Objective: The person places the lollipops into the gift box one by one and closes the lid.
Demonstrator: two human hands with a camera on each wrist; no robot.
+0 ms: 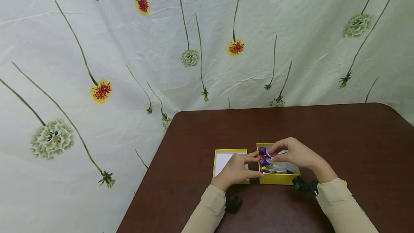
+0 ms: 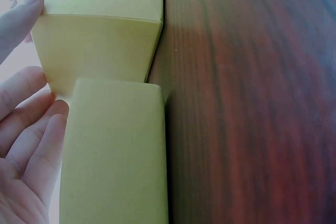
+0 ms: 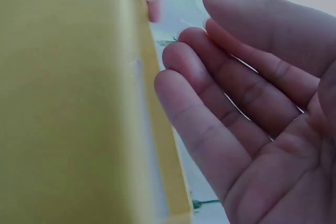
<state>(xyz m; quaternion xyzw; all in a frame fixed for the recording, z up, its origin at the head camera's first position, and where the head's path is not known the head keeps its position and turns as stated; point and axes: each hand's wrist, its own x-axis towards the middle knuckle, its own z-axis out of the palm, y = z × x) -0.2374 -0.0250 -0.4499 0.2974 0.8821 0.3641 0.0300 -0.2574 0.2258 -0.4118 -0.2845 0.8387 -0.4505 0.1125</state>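
Note:
A yellow box (image 1: 280,179) with a white inside holds several purple-wrapped lollipops (image 1: 265,160), bunched at its left end, with pale sticks lying along the front wall. My left hand (image 1: 238,168) rests at the box's left end, thumb by the front corner and the other fingers reaching along the left side. In the left wrist view its fingers (image 2: 39,129) are nearly straight against the yellow wall. Over the box, my right hand (image 1: 297,152) has its fingertips right beside the purple wrappers. The right wrist view shows its fingers loosely bent, thumb apart, nothing between them.
Left of the box lies a second shallow yellow box part (image 1: 223,159), white inside, partly under my left hand. Both stand on a dark brown table (image 1: 194,143). A white cloth (image 1: 155,46) with a flower print hangs behind. Dark cameras are strapped at both wrists.

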